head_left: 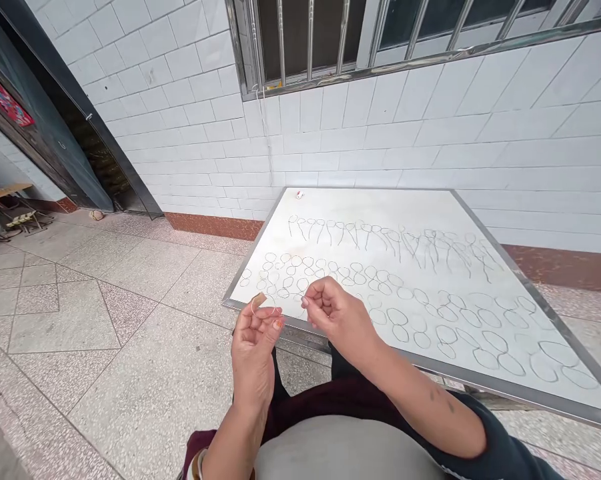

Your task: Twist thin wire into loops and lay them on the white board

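Observation:
My left hand (254,357) is raised just off the near left corner of a white table. Its thumb and fingers are closed on a thin pale thread (274,310), and a small tan strip (258,301) sits at the index fingertip. Close by on the right, my right hand (337,313) is above the table's near edge with thumb and index finger pinched together. Whatever lies in that pinch is too fine to make out. Thin dark loops (397,316), many joined in pairs, are spread over the tabletop. Farther back runs a row of loops with long tails (370,233).
The white table (370,205) has a grey metal rim and stands near a tiled wall (190,100). A small red-and-white object (299,195) lies at its far left corner. Window bars (310,40) are above. Terrazzo floor (145,360) stretches left toward a doorway (80,127).

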Demonstrator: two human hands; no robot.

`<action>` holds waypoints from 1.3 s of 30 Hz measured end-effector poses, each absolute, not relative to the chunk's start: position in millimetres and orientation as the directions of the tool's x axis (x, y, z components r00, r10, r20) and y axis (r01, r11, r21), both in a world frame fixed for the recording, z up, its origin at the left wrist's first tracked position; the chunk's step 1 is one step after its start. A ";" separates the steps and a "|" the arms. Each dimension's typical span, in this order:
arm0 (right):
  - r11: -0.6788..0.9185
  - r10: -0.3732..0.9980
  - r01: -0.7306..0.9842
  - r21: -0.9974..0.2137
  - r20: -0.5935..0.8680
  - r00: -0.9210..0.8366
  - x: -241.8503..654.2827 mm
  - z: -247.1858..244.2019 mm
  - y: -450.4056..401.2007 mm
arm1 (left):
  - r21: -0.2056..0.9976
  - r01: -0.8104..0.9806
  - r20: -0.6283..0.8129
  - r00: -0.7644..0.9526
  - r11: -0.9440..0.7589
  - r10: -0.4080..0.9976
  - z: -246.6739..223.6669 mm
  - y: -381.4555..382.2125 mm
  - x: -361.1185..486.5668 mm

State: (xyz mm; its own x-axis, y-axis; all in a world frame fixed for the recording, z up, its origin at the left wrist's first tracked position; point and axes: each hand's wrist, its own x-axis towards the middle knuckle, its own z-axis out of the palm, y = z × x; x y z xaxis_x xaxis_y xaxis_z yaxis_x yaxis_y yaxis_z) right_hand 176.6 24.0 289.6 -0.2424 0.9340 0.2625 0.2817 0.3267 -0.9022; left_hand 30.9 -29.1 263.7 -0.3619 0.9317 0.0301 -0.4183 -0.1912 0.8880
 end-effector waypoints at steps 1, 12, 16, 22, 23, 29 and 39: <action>0.321 0.935 0.285 -0.903 0.254 -0.247 178.4 289.3 22.1 | 0.889 -0.416 0.027 -0.372 -0.192 0.928 263.8 -29.7 34.1; 0.400 0.898 0.260 -0.879 0.318 -0.304 185.2 277.5 18.7 | 0.883 -0.426 0.009 -0.400 -0.195 0.917 262.0 -33.7 43.5; 0.514 0.848 0.311 -0.799 0.420 -0.324 187.9 278.8 22.1 | 0.875 -0.451 0.030 -0.313 -0.176 0.949 256.6 -33.7 37.4; 0.595 0.789 0.337 -0.730 0.453 -0.415 196.7 285.2 29.7 | 0.855 -0.519 -0.087 -0.133 0.005 0.987 248.8 -24.7 19.0; 0.615 0.772 0.343 -0.710 0.453 -0.445 198.0 284.9 31.4 | 0.862 -0.506 -0.100 -0.118 0.026 0.988 248.6 -23.5 16.5; 0.750 0.641 0.308 -0.585 0.531 -0.553 202.8 278.0 36.0 | 0.910 -0.399 -0.129 -0.004 0.117 0.992 250.3 -24.6 11.8; 0.814 0.541 0.212 -0.540 0.572 -0.616 204.7 284.6 31.2 | 0.947 -0.281 -0.144 0.055 0.154 0.988 251.9 -26.0 20.2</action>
State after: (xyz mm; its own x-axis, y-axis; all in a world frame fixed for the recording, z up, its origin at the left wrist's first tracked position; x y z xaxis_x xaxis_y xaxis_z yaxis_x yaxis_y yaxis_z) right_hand 204.7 31.2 284.6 -0.6164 0.5407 0.5724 0.2124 0.8142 -0.5404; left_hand 20.2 -26.0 251.9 0.0548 0.9880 -0.1445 -0.2806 0.1541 0.9474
